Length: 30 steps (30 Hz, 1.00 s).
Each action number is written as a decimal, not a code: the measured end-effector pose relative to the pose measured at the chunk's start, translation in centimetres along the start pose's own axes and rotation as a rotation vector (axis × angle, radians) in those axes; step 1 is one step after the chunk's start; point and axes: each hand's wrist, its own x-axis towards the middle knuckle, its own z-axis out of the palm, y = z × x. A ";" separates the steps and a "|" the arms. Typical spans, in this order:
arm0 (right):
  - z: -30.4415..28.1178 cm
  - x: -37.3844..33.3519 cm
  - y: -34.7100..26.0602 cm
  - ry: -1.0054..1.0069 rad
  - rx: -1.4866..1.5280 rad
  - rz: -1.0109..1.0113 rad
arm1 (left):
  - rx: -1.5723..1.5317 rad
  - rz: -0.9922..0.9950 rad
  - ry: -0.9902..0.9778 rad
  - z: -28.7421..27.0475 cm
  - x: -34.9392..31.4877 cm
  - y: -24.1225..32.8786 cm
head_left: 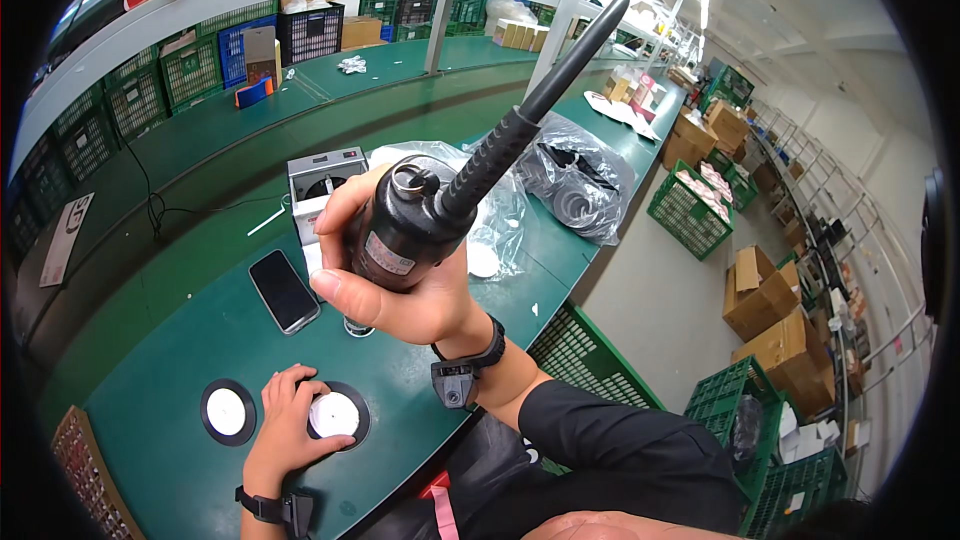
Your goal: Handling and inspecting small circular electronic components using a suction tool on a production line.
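My right hand (405, 290) is raised over the bench, wrapped round a black corded electric screwdriver (400, 230). A metal ring and a thick cable come out of its top; its lower end is mostly hidden behind my hand. Down on the bench, my left hand (287, 425) steadies a black disc with a white round centre (335, 416), thumb and fingers spread across its left side. A second disc of the same look (228, 411) lies just left of that hand, untouched.
A phone (284, 290) lies on the green bench (190, 340). Behind it stand a grey boxy device (325, 168) and clear plastic bags (575, 180). Crates (190, 75) line the far shelf. At right, a green crate (690, 210) and cardboard boxes (760, 290) stand on the floor.
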 end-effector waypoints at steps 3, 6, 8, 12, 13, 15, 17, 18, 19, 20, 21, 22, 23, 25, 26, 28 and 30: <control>0.0 0.0 0.0 0.003 0.000 -0.009 | -0.008 -0.004 0.002 0.0 0.0 0.1; -0.1 0.0 0.0 -0.001 0.000 -0.015 | -0.028 -0.037 0.010 0.1 0.0 0.0; -0.1 0.0 -0.2 -0.011 -0.004 -0.017 | -0.028 -0.037 0.010 0.1 0.0 0.0; -0.1 0.0 -0.1 -0.017 0.001 -0.012 | -0.032 -0.039 0.009 0.0 0.1 0.2; -0.1 0.0 -0.1 -0.018 0.005 -0.010 | -0.036 -0.040 0.008 -0.1 0.1 0.3; -0.1 0.0 -0.1 -0.019 0.000 -0.014 | -0.041 -0.041 0.006 -0.1 0.1 0.3; 0.0 0.1 -0.1 -0.021 -0.008 -0.024 | -0.065 -0.049 0.013 0.0 0.2 0.1; 0.0 0.1 -0.1 -0.021 -0.008 -0.024 | -0.077 -0.053 0.016 0.0 0.2 0.1; 0.2 0.1 -0.2 0.002 0.007 -0.013 | -0.077 -0.054 0.016 -0.1 0.2 0.1; 0.3 0.2 -0.3 0.026 0.022 -0.002 | -0.078 -0.054 0.017 -0.2 0.2 0.2; 0.4 0.2 -0.3 0.049 0.037 0.011 | -0.082 -0.055 0.017 -0.2 0.2 0.3; 0.4 0.2 -0.3 0.050 0.038 0.013 | -0.085 -0.056 0.016 -0.2 0.2 0.3; 0.4 0.2 -0.3 0.049 0.031 0.013 | -0.086 -0.058 0.016 -0.2 0.2 0.3; 0.5 0.2 -0.2 0.049 0.019 0.011 | -0.121 -0.066 0.021 -0.3 0.3 0.2; 0.5 0.2 -0.2 0.050 0.020 0.011 | -0.138 -0.068 0.023 -0.3 0.4 0.2; 0.4 0.2 -0.2 0.044 0.050 0.027 | -0.160 -0.074 0.022 -0.4 0.4 0.0; 0.3 0.2 -0.1 0.042 0.064 0.034 | -0.205 -0.085 0.021 -0.5 0.4 -0.1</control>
